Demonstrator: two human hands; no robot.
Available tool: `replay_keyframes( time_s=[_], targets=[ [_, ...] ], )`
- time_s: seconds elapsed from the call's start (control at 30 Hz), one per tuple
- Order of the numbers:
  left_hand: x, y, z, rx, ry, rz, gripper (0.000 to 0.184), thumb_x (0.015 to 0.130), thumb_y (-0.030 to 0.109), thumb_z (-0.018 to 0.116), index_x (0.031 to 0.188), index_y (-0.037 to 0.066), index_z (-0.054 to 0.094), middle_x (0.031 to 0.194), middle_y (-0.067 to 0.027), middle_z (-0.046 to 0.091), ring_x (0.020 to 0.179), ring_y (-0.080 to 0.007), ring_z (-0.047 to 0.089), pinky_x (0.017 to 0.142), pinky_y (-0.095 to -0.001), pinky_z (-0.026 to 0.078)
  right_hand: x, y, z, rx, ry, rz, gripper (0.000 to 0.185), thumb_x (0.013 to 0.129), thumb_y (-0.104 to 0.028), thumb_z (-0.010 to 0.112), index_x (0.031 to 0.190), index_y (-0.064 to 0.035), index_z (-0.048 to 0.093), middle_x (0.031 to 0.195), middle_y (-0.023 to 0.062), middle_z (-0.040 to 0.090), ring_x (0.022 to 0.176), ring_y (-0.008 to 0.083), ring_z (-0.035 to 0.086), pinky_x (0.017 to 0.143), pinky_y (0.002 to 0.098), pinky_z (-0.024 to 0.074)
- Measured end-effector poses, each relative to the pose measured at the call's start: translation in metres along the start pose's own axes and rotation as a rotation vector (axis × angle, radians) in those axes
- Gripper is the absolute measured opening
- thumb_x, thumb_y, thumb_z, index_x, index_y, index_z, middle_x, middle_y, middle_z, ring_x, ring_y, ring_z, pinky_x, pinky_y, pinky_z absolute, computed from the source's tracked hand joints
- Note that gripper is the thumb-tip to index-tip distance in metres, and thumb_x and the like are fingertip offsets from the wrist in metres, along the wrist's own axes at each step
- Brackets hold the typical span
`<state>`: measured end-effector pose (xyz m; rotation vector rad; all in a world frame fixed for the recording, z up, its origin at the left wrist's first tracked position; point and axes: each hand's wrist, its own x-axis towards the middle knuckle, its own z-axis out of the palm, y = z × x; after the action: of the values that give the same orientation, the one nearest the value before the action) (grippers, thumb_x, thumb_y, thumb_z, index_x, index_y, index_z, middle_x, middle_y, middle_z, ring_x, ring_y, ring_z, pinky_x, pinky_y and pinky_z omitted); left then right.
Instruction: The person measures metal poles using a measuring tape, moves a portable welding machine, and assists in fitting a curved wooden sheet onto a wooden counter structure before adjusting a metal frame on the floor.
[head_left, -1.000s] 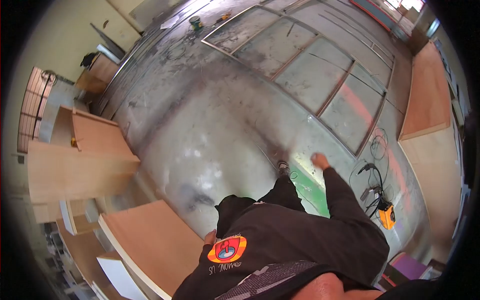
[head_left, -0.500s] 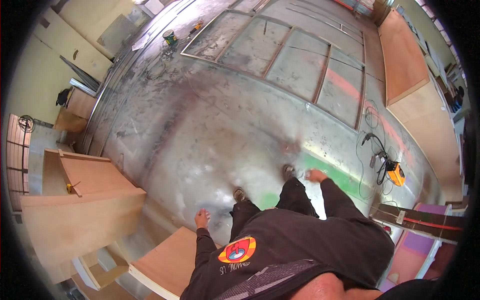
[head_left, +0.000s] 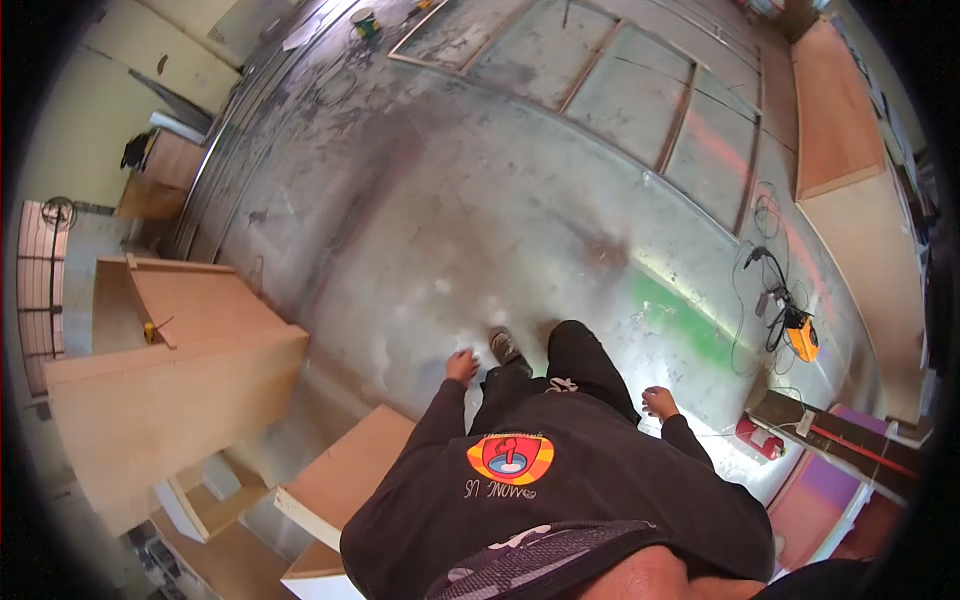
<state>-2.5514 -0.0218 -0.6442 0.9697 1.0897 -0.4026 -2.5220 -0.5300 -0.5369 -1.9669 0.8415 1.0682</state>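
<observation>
My left hand (head_left: 462, 367) hangs at my side with loosely bent fingers and nothing in it, nearest to my dark trouser leg and shoe (head_left: 505, 346). On the other side, my right hand (head_left: 659, 403) is low beside my right thigh, its fingers partly apart, also holding nothing. Both hands hover over the smooth grey floor (head_left: 420, 240) and touch no object. A dark sweatshirt (head_left: 600, 470) with a round colourful print covers my body.
Wooden cabinets (head_left: 200, 370) stand at left, with a wooden panel box (head_left: 350, 450) near my left arm. Metal frames (head_left: 610, 60) lie ahead. A yellow machine (head_left: 801, 338) with black cables is at right, near a red cylinder (head_left: 760, 438). A long wooden box (head_left: 840, 110) stands beyond.
My left hand has swung forward and my right hand has drawn back toward my body. My legs have changed position in a step, and the floor objects have shifted in view.
</observation>
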Motion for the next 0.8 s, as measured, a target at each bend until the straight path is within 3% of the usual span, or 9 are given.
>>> replay_keyframes(
  time_s=[0.07, 0.17, 0.27, 0.33, 0.4, 0.5, 0.57, 0.67, 0.8],
  targets=[
    [-0.013, 0.034, 0.042, 0.240, -0.096, 0.124, 0.035, 0.084, 0.033, 0.057, 0.107, 0.007, 0.052, 0.090, -0.0055, 0.060, 0.075, -0.0141, 0.059, 0.061, -0.0270, 0.044, 0.014, -0.015, 0.009, 0.057, -0.047, -0.116, 0.033, 0.076, -0.020, 0.059, 0.103, -0.0005, 0.059, 0.076, 0.0113, 0.063, 0.059, 0.0198, 0.060, 0.053, 0.0290, 0.0476],
    [-0.019, 0.060, 0.065, 0.361, -0.100, 0.246, 0.037, 0.084, 0.033, 0.057, 0.107, 0.005, 0.054, 0.088, -0.0053, 0.060, 0.074, -0.0137, 0.059, 0.062, -0.0268, 0.044, 0.027, -0.061, 0.014, -0.201, -0.094, -0.327, 0.035, 0.078, -0.021, 0.057, 0.106, -0.0007, 0.057, 0.082, 0.0122, 0.063, 0.064, 0.0183, 0.061, 0.055, 0.0291, 0.0472],
    [-0.015, 0.068, 0.058, 0.290, -0.026, 0.259, 0.039, 0.083, 0.034, 0.057, 0.108, 0.004, 0.055, 0.088, -0.0062, 0.061, 0.074, -0.0144, 0.060, 0.060, -0.0259, 0.044, 0.055, -0.100, 0.011, -0.212, -0.137, -0.484, 0.038, 0.077, -0.025, 0.057, 0.106, 0.0004, 0.058, 0.086, 0.0168, 0.064, 0.066, 0.0219, 0.064, 0.067, 0.0312, 0.0491],
    [-0.008, 0.057, 0.033, 0.157, 0.082, 0.274, 0.026, 0.084, 0.027, 0.056, 0.096, 0.004, 0.056, 0.072, -0.0032, 0.056, 0.057, -0.0116, 0.054, 0.045, -0.0245, 0.041, 0.077, -0.126, 0.002, -0.183, -0.173, -0.429, 0.037, 0.077, -0.026, 0.057, 0.105, -0.0011, 0.059, 0.086, 0.0176, 0.064, 0.071, 0.0240, 0.064, 0.070, 0.0322, 0.0487],
    [-0.017, 0.041, 0.013, -0.035, 0.257, 0.223, 0.017, 0.084, 0.022, 0.056, 0.085, 0.004, 0.056, 0.065, -0.0013, 0.052, 0.051, -0.0109, 0.050, 0.042, -0.0240, 0.040, 0.107, -0.145, -0.012, -0.327, -0.088, -0.528, 0.037, 0.077, -0.026, 0.057, 0.104, -0.0009, 0.059, 0.085, 0.0175, 0.064, 0.072, 0.0232, 0.064, 0.070, 0.0324, 0.0487],
    [-0.034, 0.015, -0.020, 0.102, 0.296, 0.029, 0.021, 0.085, 0.027, 0.052, 0.074, 0.009, 0.050, 0.059, -0.0034, 0.048, 0.048, -0.0161, 0.050, 0.039, -0.0289, 0.039, 0.125, -0.183, -0.046, -0.254, -0.042, -0.550, 0.036, 0.076, -0.025, 0.058, 0.103, -0.0006, 0.060, 0.086, 0.0179, 0.064, 0.072, 0.0219, 0.063, 0.067, 0.0322, 0.0489],
    [-0.054, 0.020, -0.008, 0.271, 0.309, 0.091, 0.022, 0.085, 0.028, 0.051, 0.074, 0.009, 0.049, 0.059, -0.0036, 0.048, 0.050, -0.0161, 0.051, 0.039, -0.0287, 0.039, 0.150, -0.197, -0.073, -0.193, -0.032, -0.544, 0.036, 0.076, -0.023, 0.059, 0.103, -0.0002, 0.059, 0.085, 0.0174, 0.064, 0.070, 0.0216, 0.063, 0.066, 0.0318, 0.0490],
    [-0.082, 0.005, -0.004, 0.169, 0.351, -0.040, 0.024, 0.085, 0.032, 0.052, 0.090, 0.009, 0.053, 0.065, -0.0037, 0.052, 0.057, -0.0159, 0.055, 0.045, -0.0297, 0.041, 0.180, -0.200, -0.100, -0.011, -0.067, -0.485, 0.031, 0.081, -0.020, 0.055, 0.106, -0.0013, 0.057, 0.079, 0.0104, 0.062, 0.062, 0.0177, 0.060, 0.054, 0.0288, 0.0465],
    [-0.101, 0.004, 0.037, 0.134, 0.422, -0.086, 0.035, 0.083, 0.036, 0.055, 0.105, 0.009, 0.053, 0.079, -0.0061, 0.057, 0.066, -0.0172, 0.058, 0.057, -0.0329, 0.044, 0.185, -0.215, -0.129, -0.051, -0.059, -0.412, 0.028, 0.082, -0.019, 0.055, 0.104, -0.0021, 0.057, 0.078, 0.0090, 0.062, 0.061, 0.0162, 0.059, 0.051, 0.0280, 0.0451]
  ],
)
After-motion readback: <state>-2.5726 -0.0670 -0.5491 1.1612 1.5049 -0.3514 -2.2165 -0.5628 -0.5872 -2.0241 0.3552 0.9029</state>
